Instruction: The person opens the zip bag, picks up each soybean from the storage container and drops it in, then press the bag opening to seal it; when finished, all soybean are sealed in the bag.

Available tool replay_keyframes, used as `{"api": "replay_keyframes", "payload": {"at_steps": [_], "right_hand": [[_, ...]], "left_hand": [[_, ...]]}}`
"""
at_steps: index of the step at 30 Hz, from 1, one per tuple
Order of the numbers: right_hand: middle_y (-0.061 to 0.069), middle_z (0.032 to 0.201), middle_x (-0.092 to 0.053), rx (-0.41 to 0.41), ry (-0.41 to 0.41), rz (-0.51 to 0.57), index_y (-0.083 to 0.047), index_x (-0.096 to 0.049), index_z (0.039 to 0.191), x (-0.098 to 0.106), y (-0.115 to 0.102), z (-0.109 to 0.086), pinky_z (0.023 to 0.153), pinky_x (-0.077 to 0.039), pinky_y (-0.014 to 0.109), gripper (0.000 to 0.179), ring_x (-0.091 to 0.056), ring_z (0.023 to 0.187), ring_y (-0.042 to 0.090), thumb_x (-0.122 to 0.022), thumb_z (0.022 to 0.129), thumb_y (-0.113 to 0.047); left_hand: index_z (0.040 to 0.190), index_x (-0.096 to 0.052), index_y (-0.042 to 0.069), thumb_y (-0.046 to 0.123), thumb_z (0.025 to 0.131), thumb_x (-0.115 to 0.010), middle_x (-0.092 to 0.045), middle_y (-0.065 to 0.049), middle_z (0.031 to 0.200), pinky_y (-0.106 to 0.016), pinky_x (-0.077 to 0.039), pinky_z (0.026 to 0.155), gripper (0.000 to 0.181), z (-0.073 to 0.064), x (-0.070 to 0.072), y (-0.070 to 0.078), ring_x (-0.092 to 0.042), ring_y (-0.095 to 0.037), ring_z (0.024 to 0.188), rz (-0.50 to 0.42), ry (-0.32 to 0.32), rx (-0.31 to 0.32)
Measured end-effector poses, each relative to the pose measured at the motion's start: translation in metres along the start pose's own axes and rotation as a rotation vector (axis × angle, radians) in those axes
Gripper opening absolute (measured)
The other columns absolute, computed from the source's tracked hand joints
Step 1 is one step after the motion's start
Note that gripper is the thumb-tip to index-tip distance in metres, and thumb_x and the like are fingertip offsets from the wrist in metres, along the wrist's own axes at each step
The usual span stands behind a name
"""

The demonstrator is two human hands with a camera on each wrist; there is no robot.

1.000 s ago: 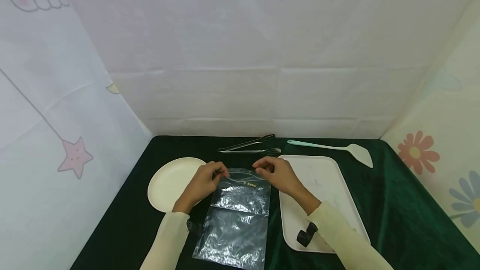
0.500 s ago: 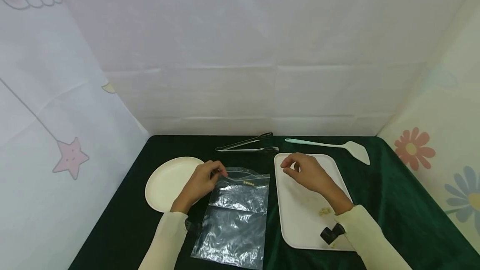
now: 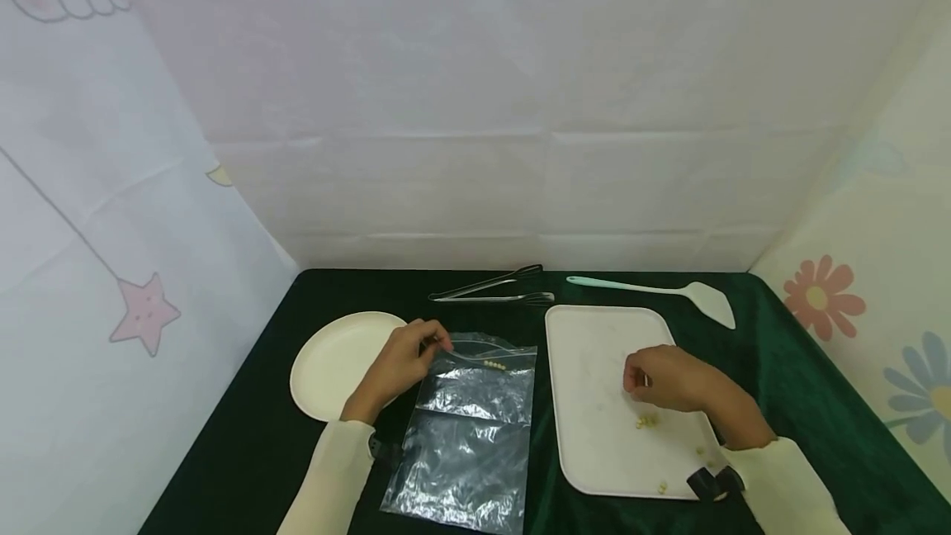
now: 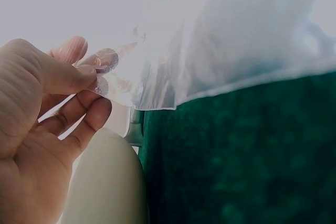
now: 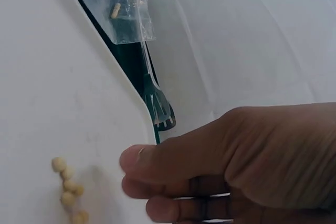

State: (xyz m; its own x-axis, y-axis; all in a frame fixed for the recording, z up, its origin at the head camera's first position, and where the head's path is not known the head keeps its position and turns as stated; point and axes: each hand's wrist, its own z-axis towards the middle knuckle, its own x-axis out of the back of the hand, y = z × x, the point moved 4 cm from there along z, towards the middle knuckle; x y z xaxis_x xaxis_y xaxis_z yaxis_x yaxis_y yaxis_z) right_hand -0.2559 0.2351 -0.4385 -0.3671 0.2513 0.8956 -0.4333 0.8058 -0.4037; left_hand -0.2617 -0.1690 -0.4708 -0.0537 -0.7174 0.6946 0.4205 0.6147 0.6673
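We're likely fetching beans [image 3: 645, 421] for the bag [image 3: 475, 444].
Our left hand [image 3: 401, 362] pinches its far-left corner; our right hand [image 3: 672, 376], thumb against forefinger, hangs over the tray [image 3: 594, 469], beans towards its near-right corner; next we'd part them, reaching down.

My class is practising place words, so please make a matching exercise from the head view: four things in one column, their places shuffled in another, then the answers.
Things
1. plate
2. bag
3. spatula
4. right hand

Places
A. over the tray
B. left of the bag
C. beyond the tray
D. pinched by the left hand

Pairs: 1-B, 2-D, 3-C, 4-A
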Motion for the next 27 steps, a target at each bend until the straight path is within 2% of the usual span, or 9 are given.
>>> {"api": "replay_keyframes", "payload": {"at_steps": [4, 6, 11, 20, 27], "right_hand": [[-0.006, 0.075, -0.053, -0.080, -0.050, 0.030, -0.017, -0.062, 0.082, -0.008, 0.008, -0.014, 0.063, -0.045, 0.029, 0.019, -0.050, 0.072, 0.014, -0.077, 0.087, -0.007], [-0.005, 0.075, -0.053, -0.090, -0.056, 0.052, -0.017, -0.061, 0.082, -0.013, 0.011, -0.018, 0.063, -0.045, 0.029, 0.020, -0.050, 0.072, 0.014, -0.077, 0.086, -0.006], [-0.005, 0.075, -0.053, -0.068, -0.052, 0.092, -0.016, -0.060, 0.082, -0.021, 0.014, -0.021, 0.063, -0.044, 0.028, 0.021, -0.050, 0.072, 0.014, -0.077, 0.085, -0.005], [-0.006, 0.073, -0.050, -0.020, -0.016, 0.050, -0.015, -0.060, 0.081, -0.023, 0.012, -0.021, 0.060, -0.042, 0.026, 0.020, -0.047, 0.069, 0.011, -0.074, 0.087, -0.003], [-0.005, 0.073, -0.052, -0.046, -0.005, 0.048, -0.013, -0.062, 0.082, -0.023, 0.012, -0.021, 0.060, -0.042, 0.026, 0.017, -0.048, 0.069, 0.011, -0.072, 0.088, -0.001]], "left_hand": [[0.096, -0.071, 0.018, 0.001, 0.099, -0.061, -0.065, 0.001, 0.097, -0.033, -0.049, 0.070, 0.020, 0.000, 0.000, 0.000, -0.054, -0.013, 0.079, -0.005, 0.000, -0.014], [0.096, -0.071, 0.018, 0.001, 0.099, -0.061, -0.065, 0.001, 0.097, -0.033, -0.049, 0.070, 0.020, 0.000, 0.000, 0.000, -0.054, -0.013, 0.079, -0.004, 0.002, -0.018], [0.096, -0.070, 0.018, 0.001, 0.099, -0.061, -0.065, 0.001, 0.097, -0.033, -0.049, 0.070, 0.020, -0.001, 0.001, 0.001, -0.054, -0.012, 0.080, -0.004, 0.006, -0.020], [0.095, -0.071, 0.016, -0.001, 0.098, -0.061, -0.065, 0.002, 0.096, -0.033, -0.049, 0.069, 0.020, 0.000, 0.000, 0.001, -0.054, -0.012, 0.079, 0.009, 0.010, -0.027], [0.095, -0.071, 0.017, -0.001, 0.098, -0.061, -0.065, 0.002, 0.097, -0.032, -0.049, 0.069, 0.021, 0.001, 0.000, 0.000, -0.055, -0.012, 0.080, 0.002, 0.005, -0.025]]}}
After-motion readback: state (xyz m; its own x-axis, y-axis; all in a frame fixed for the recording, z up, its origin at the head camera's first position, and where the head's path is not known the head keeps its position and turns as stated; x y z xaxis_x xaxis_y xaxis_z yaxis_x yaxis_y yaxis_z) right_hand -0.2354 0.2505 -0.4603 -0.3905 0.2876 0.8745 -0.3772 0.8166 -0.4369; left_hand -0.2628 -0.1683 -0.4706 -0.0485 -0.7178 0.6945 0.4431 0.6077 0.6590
